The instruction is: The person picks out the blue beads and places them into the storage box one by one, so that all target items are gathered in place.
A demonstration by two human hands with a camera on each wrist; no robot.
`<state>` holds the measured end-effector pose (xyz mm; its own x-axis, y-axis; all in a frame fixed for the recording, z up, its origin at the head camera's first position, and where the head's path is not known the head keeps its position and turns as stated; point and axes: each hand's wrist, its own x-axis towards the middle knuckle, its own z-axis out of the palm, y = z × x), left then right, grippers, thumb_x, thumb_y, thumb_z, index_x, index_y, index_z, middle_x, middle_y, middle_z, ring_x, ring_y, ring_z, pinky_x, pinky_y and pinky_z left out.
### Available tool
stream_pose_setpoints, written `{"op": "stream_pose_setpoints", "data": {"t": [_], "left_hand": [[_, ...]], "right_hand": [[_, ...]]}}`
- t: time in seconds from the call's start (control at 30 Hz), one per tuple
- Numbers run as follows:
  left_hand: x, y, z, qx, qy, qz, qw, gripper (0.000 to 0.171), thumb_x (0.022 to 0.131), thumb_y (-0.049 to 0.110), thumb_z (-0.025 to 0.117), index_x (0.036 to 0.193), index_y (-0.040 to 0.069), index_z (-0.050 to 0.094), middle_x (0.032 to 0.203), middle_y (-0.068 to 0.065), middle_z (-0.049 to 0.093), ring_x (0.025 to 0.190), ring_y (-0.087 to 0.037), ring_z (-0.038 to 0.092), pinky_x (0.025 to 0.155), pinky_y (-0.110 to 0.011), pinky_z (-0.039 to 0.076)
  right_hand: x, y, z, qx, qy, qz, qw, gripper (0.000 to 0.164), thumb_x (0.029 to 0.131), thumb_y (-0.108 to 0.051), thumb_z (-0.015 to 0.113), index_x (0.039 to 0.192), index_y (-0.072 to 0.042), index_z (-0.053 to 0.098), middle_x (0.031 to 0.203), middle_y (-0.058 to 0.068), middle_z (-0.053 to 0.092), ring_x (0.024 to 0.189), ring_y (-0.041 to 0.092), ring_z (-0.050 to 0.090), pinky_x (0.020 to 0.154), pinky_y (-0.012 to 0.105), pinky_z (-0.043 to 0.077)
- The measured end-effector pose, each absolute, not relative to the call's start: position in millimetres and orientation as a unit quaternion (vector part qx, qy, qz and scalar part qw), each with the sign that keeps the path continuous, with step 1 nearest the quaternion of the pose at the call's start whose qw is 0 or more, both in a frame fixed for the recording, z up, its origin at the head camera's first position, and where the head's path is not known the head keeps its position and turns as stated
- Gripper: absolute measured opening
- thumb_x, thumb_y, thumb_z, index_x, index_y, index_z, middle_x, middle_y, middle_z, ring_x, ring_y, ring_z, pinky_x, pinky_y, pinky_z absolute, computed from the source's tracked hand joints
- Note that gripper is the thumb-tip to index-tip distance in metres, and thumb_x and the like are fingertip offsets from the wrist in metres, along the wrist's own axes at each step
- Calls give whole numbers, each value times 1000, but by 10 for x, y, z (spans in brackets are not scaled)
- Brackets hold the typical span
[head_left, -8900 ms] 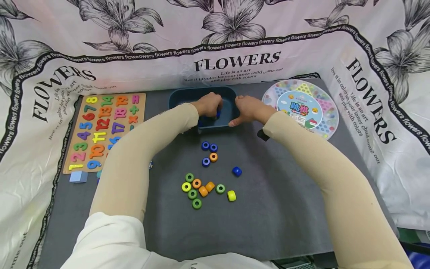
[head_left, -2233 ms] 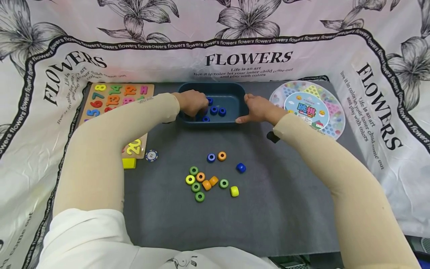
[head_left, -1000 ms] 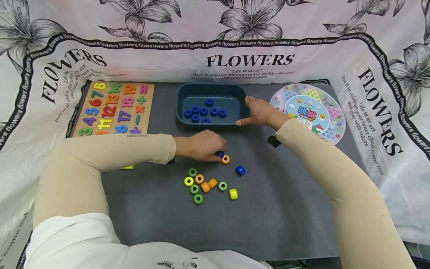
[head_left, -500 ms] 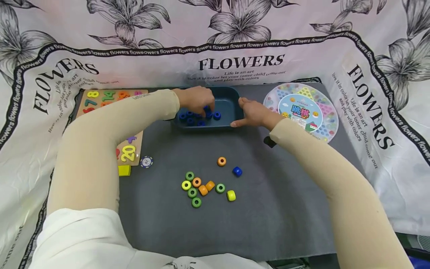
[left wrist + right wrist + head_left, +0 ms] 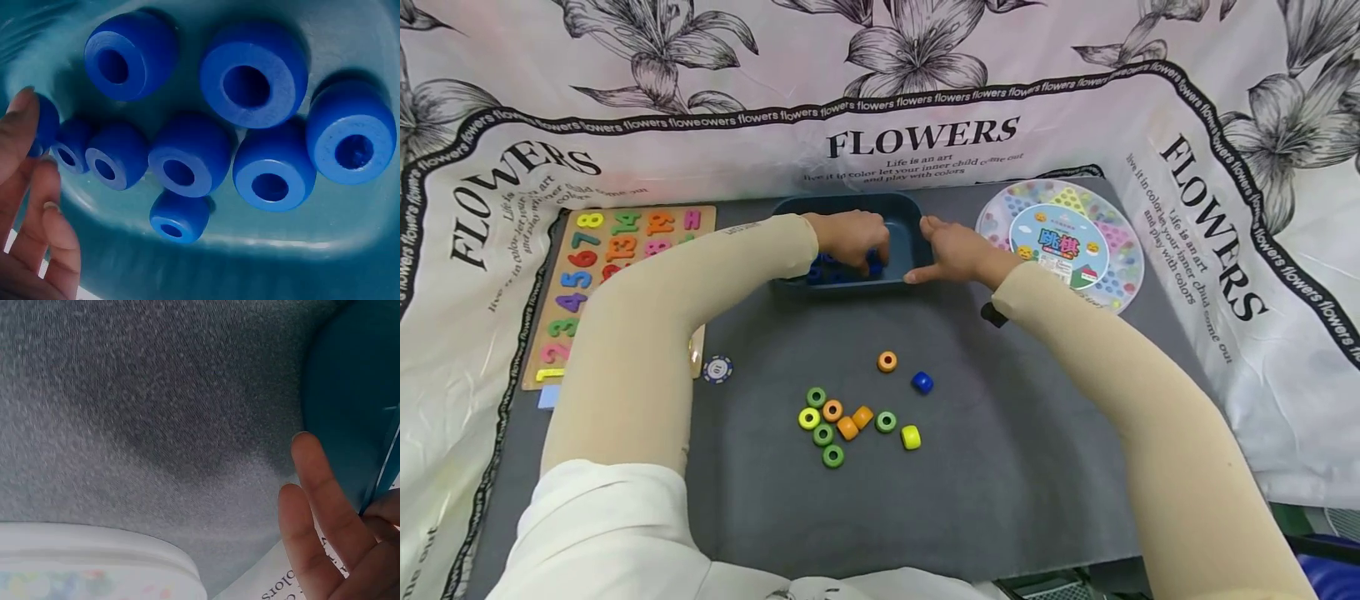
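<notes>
Inside the dark blue-green tray (image 5: 904, 242) at the back of the table, my left hand (image 5: 853, 237) pinches a blue bead (image 5: 47, 128) between thumb and fingertips. Several other blue beads (image 5: 190, 156) lie on the tray floor beside it, most with their holes facing up. My right hand (image 5: 958, 252) rests on the tray's right end, its thumb at the front corner. In the right wrist view two fairly straight fingers (image 5: 325, 487) lie along the outer wall. One blue bead (image 5: 922, 382) and an orange bead (image 5: 887, 361) lie on the table in front.
Green, yellow and orange beads (image 5: 832, 410) are loosely grouped mid-table. A wooden number board (image 5: 542, 350) lies left, partly behind my left arm, near a poker chip (image 5: 718, 369). A round game box (image 5: 1060, 242) sits right. Printed cloth (image 5: 737, 158) borders the table.
Blue beads have gone from the table into the tray, leaving one there. A second ago my left hand was at a blue bead by the orange one; it moved back into the tray.
</notes>
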<state>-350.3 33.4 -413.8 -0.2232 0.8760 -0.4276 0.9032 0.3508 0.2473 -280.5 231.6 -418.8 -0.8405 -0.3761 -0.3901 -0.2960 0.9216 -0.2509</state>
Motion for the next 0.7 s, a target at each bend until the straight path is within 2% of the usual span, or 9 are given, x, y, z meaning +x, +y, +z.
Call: {"op": "stream_pose_setpoints", "data": {"t": [0.23, 0.4, 0.47, 0.6, 0.7], "left_hand": [[-3445, 256, -4278, 592, 766, -29, 249, 27, 80, 6, 68, 104, 18, 72, 106, -2, 68, 99, -20, 62, 86, -38, 52], [-3456, 295, -4253, 596, 765, -36, 241, 24, 78, 12, 72, 101, 19, 73, 102, 0, 70, 93, -18, 64, 82, -37, 53], [-3450, 314, -4160, 595, 769, -27, 233, 26, 78, 17, 74, 104, 16, 72, 106, -1, 69, 96, -19, 64, 84, -37, 53], [-3385, 333, -3815, 607, 773, 10, 186, 29, 81, 26, 71, 106, 11, 70, 110, -3, 68, 102, -21, 62, 90, -38, 50], [-3208, 347, -3557, 626, 763, 28, 159, 26, 84, 30, 68, 103, 12, 71, 107, -2, 68, 100, -20, 62, 89, -39, 49]], "right_hand": [[-2830, 2272, -4217, -168, 955, -88, 229, 116, 71, -73, 56, 148, -2, 7, 156, 18, 6, 141, 36, 20, 113, 46, 23], [-2823, 2297, -4215, -176, 952, -91, 232, 116, 72, -73, 55, 148, -1, 7, 155, 19, 6, 141, 37, 19, 113, 46, 23], [-2821, 2298, -4217, -177, 951, -88, 237, 116, 72, -74, 54, 148, 0, 6, 155, 20, 5, 141, 38, 19, 113, 46, 23], [-2818, 2311, -4216, -185, 949, -90, 237, 117, 72, -75, 53, 148, 1, 6, 155, 21, 5, 139, 39, 22, 112, 47, 25], [-2821, 2329, -4208, -195, 949, -99, 229, 115, 74, -72, 54, 147, 2, 5, 154, 23, 5, 138, 41, 23, 111, 48, 26]]}}
